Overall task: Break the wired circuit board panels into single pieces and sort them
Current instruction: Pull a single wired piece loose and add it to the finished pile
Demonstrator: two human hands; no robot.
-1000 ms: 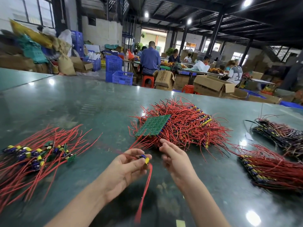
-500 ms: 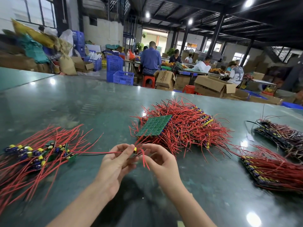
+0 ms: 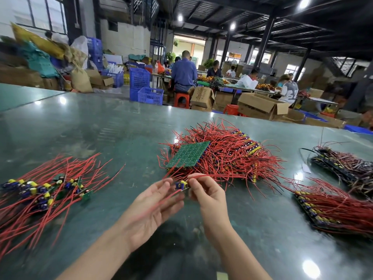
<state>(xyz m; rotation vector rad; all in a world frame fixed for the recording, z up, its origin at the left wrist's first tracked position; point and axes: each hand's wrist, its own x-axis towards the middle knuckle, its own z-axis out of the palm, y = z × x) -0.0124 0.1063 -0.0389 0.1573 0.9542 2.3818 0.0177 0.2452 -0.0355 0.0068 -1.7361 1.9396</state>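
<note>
Red-wired board piece (image 3: 181, 185) (small) pinched by right hand (image 3: 207, 194).

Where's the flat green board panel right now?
Head view: the green panel lies face-down on the left edge of the central red wire heap, just beyond both hands.

Both bare forearms reach forward from the bottom edge, converging. The left hand (image 3: 151, 207) lies palm up, fingers straight and loosely spread, tips toward the right hand (image 3: 209, 194), which shows its back, fingers and thumb curled in a pinch near those fingertips
</note>
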